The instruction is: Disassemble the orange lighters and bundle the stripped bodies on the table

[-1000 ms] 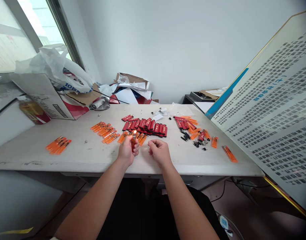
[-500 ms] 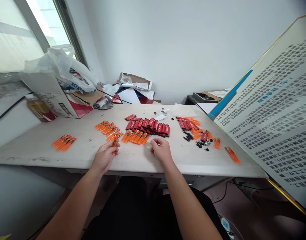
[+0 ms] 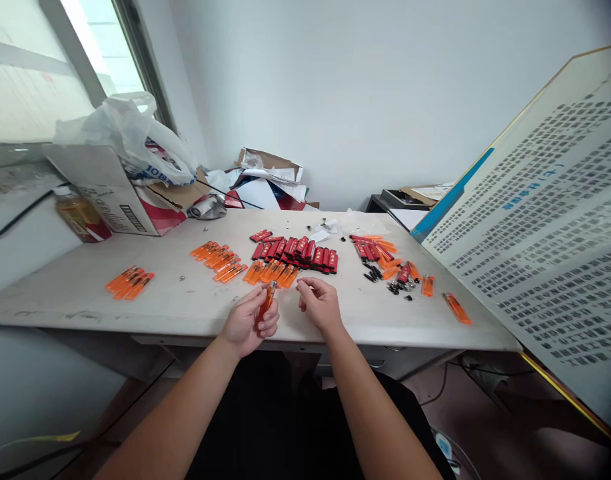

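Observation:
My left hand (image 3: 250,321) is closed around an orange lighter (image 3: 266,305), held upright with its metal top showing above the fingers. Just to its right, my right hand (image 3: 319,303) hovers over the table with thumb and fingertips pinched together; what they hold, if anything, is too small to make out. Beyond both hands lies a pile of red lighter-shaped pieces (image 3: 292,249) with gold print and black ends. Rows of orange lighters (image 3: 274,272) lie in front of that pile, and more orange lighters (image 3: 218,257) rest to its left.
At far left lies a small group of orange lighters (image 3: 130,283). Small black and metal parts (image 3: 372,273) are scattered at right among red and orange pieces. A large printed board (image 3: 530,220) leans over the right side; a cardboard box (image 3: 120,197) and bottle (image 3: 81,215) stand at left.
My left hand has moved right with the orange lighter, close to my right hand. An orange lighter body now stands up in its grip. My right hand has barely shifted.

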`<control>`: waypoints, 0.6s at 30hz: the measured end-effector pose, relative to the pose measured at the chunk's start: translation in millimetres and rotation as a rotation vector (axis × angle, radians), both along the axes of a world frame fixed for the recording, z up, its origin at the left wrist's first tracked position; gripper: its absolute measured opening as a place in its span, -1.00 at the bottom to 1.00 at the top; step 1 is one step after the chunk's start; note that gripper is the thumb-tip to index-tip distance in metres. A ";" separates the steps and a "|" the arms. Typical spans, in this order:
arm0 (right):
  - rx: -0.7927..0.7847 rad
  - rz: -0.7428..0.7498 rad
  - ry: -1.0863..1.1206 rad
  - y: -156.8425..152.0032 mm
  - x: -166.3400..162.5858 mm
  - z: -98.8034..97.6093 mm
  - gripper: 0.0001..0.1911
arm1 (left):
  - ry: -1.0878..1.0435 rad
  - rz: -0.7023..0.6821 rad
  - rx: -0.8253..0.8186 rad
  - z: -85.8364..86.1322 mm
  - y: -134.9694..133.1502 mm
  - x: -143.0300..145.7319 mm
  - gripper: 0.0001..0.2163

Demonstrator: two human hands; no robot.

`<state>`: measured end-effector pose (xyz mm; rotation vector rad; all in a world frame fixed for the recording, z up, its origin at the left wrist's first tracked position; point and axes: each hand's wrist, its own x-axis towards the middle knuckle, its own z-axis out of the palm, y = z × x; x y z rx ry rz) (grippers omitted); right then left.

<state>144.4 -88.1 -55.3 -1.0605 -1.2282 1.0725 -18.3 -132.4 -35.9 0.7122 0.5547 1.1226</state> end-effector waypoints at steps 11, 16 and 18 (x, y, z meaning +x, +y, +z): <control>-0.051 0.222 0.097 -12.8 8.3 0.4 -0.70 | -0.024 -0.032 -0.090 -17.2 15.9 33.2 -0.89; -0.042 0.210 0.091 -12.3 9.7 -0.6 -0.75 | 0.053 0.002 -0.074 -15.0 12.7 35.8 -0.75; -0.042 0.204 0.081 -12.1 11.0 -1.0 -0.76 | 0.099 0.021 -0.050 -14.5 11.0 38.9 -0.64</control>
